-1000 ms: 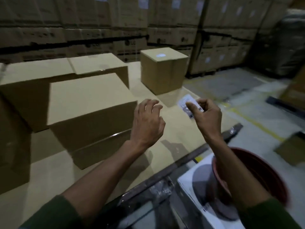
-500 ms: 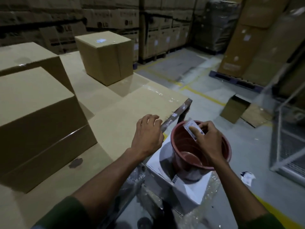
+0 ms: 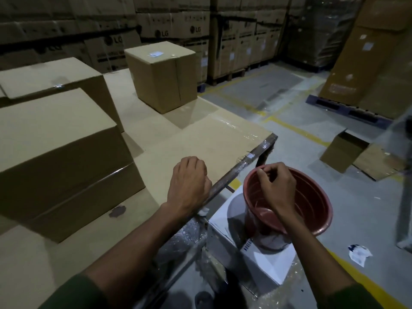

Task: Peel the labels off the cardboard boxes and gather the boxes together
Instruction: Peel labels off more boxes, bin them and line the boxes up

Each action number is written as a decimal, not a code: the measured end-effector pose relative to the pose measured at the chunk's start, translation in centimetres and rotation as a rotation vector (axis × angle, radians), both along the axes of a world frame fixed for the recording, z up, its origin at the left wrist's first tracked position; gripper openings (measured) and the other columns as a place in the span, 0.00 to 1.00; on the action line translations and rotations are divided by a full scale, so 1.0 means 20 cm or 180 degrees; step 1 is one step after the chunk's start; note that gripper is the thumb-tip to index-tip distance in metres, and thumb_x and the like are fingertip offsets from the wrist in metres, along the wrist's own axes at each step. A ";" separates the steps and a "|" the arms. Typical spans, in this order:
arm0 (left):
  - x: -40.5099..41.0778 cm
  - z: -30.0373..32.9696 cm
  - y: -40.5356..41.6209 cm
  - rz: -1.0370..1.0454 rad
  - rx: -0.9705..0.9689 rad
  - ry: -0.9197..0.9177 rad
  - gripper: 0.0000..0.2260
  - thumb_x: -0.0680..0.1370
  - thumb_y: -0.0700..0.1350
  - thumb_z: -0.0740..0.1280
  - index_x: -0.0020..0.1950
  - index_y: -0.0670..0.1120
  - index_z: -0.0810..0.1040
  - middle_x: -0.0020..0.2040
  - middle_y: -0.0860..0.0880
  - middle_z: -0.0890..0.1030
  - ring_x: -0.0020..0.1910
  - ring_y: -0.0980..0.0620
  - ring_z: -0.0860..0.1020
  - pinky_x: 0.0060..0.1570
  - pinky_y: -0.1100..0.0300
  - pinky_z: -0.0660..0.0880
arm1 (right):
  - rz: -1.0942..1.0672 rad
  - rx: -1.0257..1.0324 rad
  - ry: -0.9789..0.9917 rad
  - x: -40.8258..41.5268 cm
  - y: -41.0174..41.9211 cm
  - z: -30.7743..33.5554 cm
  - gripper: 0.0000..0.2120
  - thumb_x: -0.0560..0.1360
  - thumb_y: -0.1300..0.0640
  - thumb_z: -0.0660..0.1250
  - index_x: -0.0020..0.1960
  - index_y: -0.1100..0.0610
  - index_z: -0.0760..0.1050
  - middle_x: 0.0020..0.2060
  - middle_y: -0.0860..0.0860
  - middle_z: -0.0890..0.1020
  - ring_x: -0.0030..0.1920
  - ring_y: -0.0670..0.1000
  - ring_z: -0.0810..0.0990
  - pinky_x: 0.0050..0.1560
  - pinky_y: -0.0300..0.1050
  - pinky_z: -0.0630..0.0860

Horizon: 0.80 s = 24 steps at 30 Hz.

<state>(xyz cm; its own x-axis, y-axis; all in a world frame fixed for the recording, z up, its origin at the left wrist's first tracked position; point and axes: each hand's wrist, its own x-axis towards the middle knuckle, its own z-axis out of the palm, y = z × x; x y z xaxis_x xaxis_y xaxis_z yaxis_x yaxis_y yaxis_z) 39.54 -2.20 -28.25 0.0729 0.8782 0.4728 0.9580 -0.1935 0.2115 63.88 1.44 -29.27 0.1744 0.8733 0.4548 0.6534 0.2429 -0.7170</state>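
Note:
Three plain cardboard boxes stand on the cardboard-covered table (image 3: 200, 134): a big one (image 3: 62, 152) at the near left, another (image 3: 51, 76) behind it, and a cube-shaped box (image 3: 162, 79) at the far end with a small white label (image 3: 156, 54) on its top. My left hand (image 3: 189, 184) rests at the table's right edge, fingers loosely curled, holding nothing. My right hand (image 3: 276, 186) hovers over the red bucket (image 3: 312, 208), fingertips drawn together at its rim. No label shows in it.
The bucket stands on a white box (image 3: 263, 259) beside the table. A crumpled label scrap (image 3: 359, 253) lies on the grey floor. An open small carton (image 3: 341, 152) sits on the floor to the right. Stacked cartons on pallets line the back and right.
My right hand carried a peeled white label from above the table to the red bucket; the label is now out of sight. My left hand drew back to the table edge.

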 end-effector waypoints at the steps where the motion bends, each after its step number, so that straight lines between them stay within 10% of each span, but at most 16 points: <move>1: -0.04 0.02 -0.01 0.0070 0.0065 0.0048 0.04 0.72 0.43 0.63 0.45 0.44 0.73 0.46 0.46 0.75 0.50 0.42 0.73 0.48 0.49 0.72 | 0.0145 0.0011 0.0012 -0.06 0.02 0.01 0.07 0.74 0.62 0.72 0.42 0.54 0.74 0.40 0.50 0.79 0.40 0.49 0.77 0.42 0.39 0.71; 17: -0.64 0.39 -0.46 0.1388 0.1078 0.0463 0.05 0.73 0.44 0.61 0.45 0.44 0.71 0.41 0.45 0.71 0.40 0.47 0.67 0.36 0.50 0.69 | 0.2557 0.0431 0.0493 -1.16 0.09 0.43 0.04 0.77 0.63 0.68 0.48 0.56 0.80 0.43 0.47 0.82 0.44 0.41 0.79 0.44 0.26 0.71; 24: -0.91 0.42 -0.66 0.2182 0.1231 0.0583 0.16 0.71 0.45 0.66 0.58 0.45 0.70 0.57 0.43 0.74 0.57 0.44 0.70 0.54 0.53 0.68 | 0.3078 0.0674 0.0307 -1.43 0.08 0.52 0.08 0.79 0.51 0.68 0.55 0.54 0.78 0.53 0.50 0.79 0.54 0.49 0.78 0.51 0.40 0.77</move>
<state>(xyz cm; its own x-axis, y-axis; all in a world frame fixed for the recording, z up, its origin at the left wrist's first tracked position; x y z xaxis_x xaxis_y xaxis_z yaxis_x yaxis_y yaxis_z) 21.33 -15.32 -19.84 -0.3169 0.5324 0.7850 0.9030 0.4225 0.0780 35.31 3.00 -18.90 -0.5255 0.5617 0.6391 0.0479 0.7695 -0.6369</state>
